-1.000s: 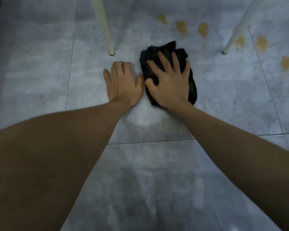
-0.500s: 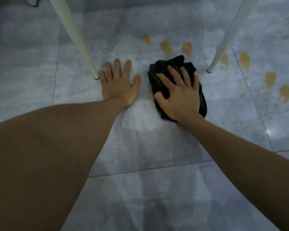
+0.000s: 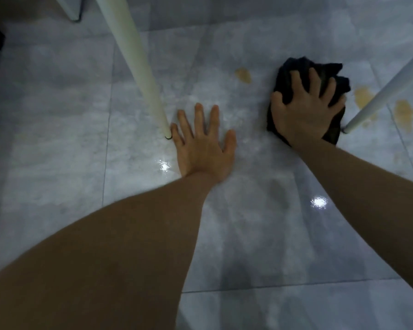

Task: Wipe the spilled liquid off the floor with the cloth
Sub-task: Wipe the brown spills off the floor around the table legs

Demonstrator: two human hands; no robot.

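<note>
I'm pressing my right hand (image 3: 305,113) down on the black cloth (image 3: 293,75), fingers spread and curling into the bunched fabric. My left hand (image 3: 204,144) is lying flat and open on the floor (image 3: 57,139), holding nothing, little finger touching the foot of a white leg (image 3: 138,67). One brown spill spot (image 3: 243,75) is sitting just left of the cloth; more spots (image 3: 404,113) are lying to the right, past a second white leg (image 3: 386,91). Risk: that leg is crowding the cloth's right edge, so a rightward sweep is likely snagging on it or smearing. Glossy tile could be letting the bracing palm slip. Open room is lying between the legs and toward me.
</note>
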